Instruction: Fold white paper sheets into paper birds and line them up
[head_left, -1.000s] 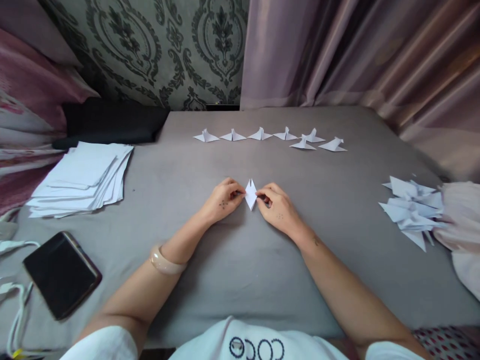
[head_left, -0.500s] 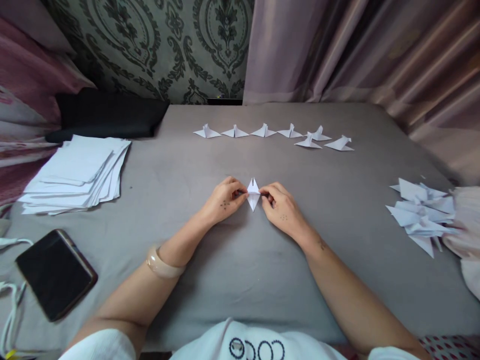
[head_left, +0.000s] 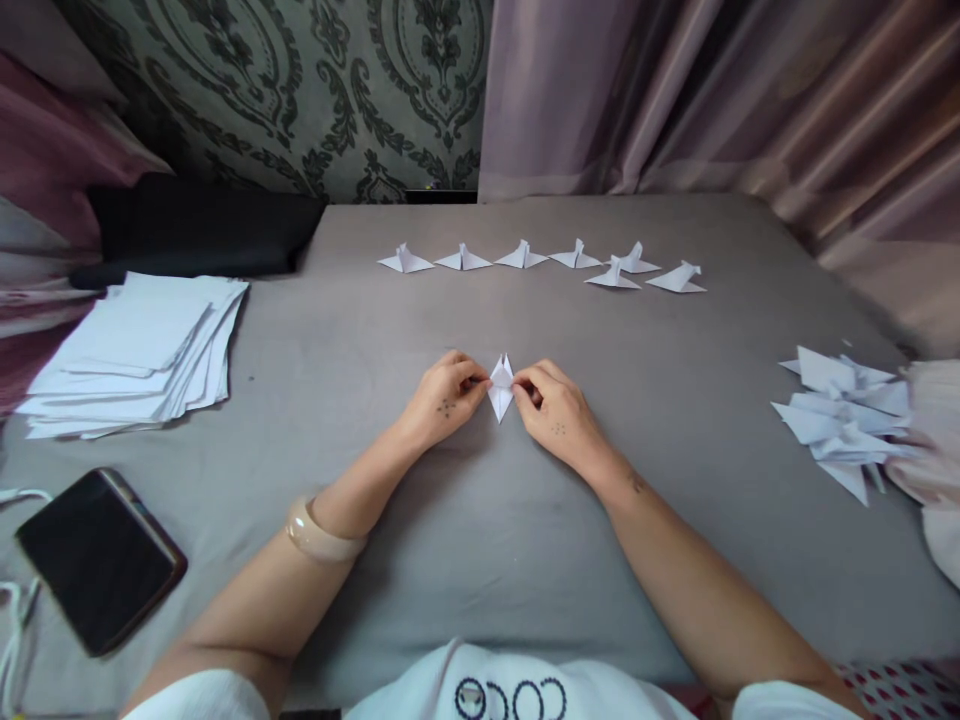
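Observation:
A small white folded paper [head_left: 501, 394], diamond-shaped with a split upper point, is held between my two hands over the middle of the grey cloth. My left hand [head_left: 448, 398] pinches its left corner between thumb and fingers. On the opposite corner, my right hand [head_left: 556, 408] has a like pinch. The paper's lower point faces me. Farther back stands a row of white origami cranes [head_left: 523, 256], with two more cranes in front of its right end.
At left lies a stack of white paper sheets [head_left: 127, 350], with a black folded cloth [head_left: 202, 230] behind it. A dark tablet-like device [head_left: 101, 560] and white cables [head_left: 16, 630] are nearer me. More folded cranes [head_left: 847, 415] are heaped at right.
The upper part of the folded paper looks different, its flap now standing more open around the split point. Both hands keep their pinch; the whole view has shifted slightly.

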